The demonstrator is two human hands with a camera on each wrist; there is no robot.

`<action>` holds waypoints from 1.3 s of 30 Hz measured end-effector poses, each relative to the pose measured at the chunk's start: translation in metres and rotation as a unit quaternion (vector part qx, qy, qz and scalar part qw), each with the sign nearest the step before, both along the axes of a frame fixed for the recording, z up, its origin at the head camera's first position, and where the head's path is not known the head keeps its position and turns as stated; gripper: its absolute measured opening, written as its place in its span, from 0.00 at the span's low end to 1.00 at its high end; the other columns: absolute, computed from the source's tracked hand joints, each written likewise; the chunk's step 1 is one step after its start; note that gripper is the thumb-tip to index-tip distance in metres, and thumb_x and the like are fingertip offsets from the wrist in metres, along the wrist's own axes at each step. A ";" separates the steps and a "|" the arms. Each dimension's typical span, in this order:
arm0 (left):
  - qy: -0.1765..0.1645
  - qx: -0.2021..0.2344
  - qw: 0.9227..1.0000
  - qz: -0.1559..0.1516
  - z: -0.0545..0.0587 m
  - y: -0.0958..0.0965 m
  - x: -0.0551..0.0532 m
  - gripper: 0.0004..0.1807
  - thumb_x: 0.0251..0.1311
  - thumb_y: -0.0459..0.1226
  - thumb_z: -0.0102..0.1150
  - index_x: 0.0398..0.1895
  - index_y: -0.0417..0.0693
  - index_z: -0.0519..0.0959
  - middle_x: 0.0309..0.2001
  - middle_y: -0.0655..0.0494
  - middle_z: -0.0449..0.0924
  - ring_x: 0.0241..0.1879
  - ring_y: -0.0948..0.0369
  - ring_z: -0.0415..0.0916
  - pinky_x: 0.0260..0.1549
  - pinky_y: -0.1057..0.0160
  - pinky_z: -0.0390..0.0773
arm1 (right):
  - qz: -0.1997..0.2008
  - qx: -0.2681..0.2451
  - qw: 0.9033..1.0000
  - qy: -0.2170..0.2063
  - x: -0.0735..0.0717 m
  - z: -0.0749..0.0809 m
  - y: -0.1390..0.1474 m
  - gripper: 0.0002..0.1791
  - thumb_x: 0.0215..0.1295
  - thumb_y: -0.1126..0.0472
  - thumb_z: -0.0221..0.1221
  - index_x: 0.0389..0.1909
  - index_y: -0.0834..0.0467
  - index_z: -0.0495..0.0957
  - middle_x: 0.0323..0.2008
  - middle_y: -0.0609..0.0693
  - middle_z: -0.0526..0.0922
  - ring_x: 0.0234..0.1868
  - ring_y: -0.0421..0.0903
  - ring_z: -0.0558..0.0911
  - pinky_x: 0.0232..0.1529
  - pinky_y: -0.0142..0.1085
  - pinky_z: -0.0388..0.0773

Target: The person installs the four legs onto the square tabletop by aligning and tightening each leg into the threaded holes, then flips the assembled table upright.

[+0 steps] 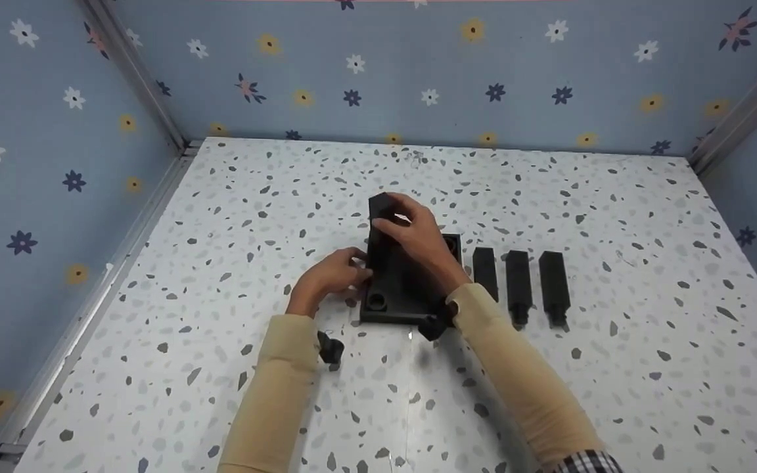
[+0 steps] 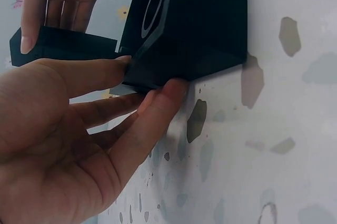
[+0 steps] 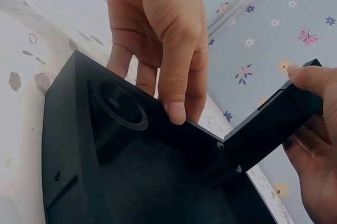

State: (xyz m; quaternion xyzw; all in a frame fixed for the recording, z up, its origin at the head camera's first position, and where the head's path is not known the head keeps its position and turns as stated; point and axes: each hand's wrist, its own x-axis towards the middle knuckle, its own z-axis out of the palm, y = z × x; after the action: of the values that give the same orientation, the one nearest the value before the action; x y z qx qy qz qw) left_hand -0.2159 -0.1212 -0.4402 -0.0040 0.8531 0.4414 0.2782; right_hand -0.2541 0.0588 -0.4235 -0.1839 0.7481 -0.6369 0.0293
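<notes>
A black square tray-like base (image 1: 411,305) with raised walls and round corner sockets lies on the table. My left hand (image 1: 334,273) pinches its left wall, thumb on the inner side and fingers outside, as the left wrist view shows. My right hand (image 1: 423,238) grips the upper end of a black square post (image 1: 378,246), which stands at the base's far-left corner. In the right wrist view the post's lower end (image 3: 231,158) meets that corner; how deep it sits in the socket I cannot tell. The near-left socket (image 1: 376,301) shows a bare ring.
Three more black posts lie side by side right of the base: a left one (image 1: 485,270) partly behind my right sleeve, a middle one (image 1: 518,279) and a right one (image 1: 554,281). Their narrower ends point toward me. Flowered walls (image 1: 418,66) enclose the speckled table (image 1: 648,295).
</notes>
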 end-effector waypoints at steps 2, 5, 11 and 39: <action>0.003 -0.002 1.000 -0.001 -0.001 0.000 0.000 0.24 0.66 0.40 0.52 0.64 0.44 0.66 0.48 0.46 0.78 0.44 0.54 0.80 0.48 0.58 0.75 | -0.013 0.001 1.000 0.004 -0.004 -0.007 -0.002 0.30 0.61 0.62 0.64 0.64 0.62 0.68 0.56 0.59 0.76 0.60 0.49 0.74 0.62 0.38 0.70; 0.004 0.003 1.000 0.000 -0.001 0.000 0.000 0.24 0.66 0.40 0.52 0.64 0.44 0.66 0.48 0.45 0.78 0.42 0.55 0.80 0.46 0.59 0.76 | -0.028 0.002 1.000 0.006 -0.003 -0.006 -0.004 0.30 0.60 0.62 0.64 0.63 0.63 0.68 0.55 0.60 0.76 0.60 0.50 0.74 0.63 0.40 0.70; 0.007 0.009 1.000 0.001 -0.001 0.000 0.000 0.24 0.66 0.39 0.52 0.64 0.43 0.66 0.46 0.45 0.78 0.36 0.56 0.81 0.40 0.61 0.77 | -0.048 0.009 0.999 0.024 0.015 0.013 -0.008 0.30 0.59 0.66 0.64 0.61 0.69 0.67 0.54 0.65 0.76 0.58 0.55 0.75 0.62 0.45 0.70; -0.015 0.001 1.000 0.007 0.000 0.002 -0.002 0.25 0.68 0.40 0.51 0.65 0.44 0.64 0.48 0.44 0.79 0.44 0.54 0.80 0.45 0.58 0.76 | -0.115 0.042 0.990 0.073 -0.006 -0.018 -0.015 0.23 0.53 0.54 0.70 0.44 0.58 0.71 0.40 0.52 0.80 0.44 0.44 0.79 0.48 0.37 0.78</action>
State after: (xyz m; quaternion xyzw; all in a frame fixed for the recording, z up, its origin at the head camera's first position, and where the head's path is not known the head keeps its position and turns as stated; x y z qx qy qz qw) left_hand -0.2175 -0.1196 -0.4399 -0.0159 0.8481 0.4444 0.2881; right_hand -0.2606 0.0437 -0.4416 -0.1412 0.7902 -0.5893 -0.0912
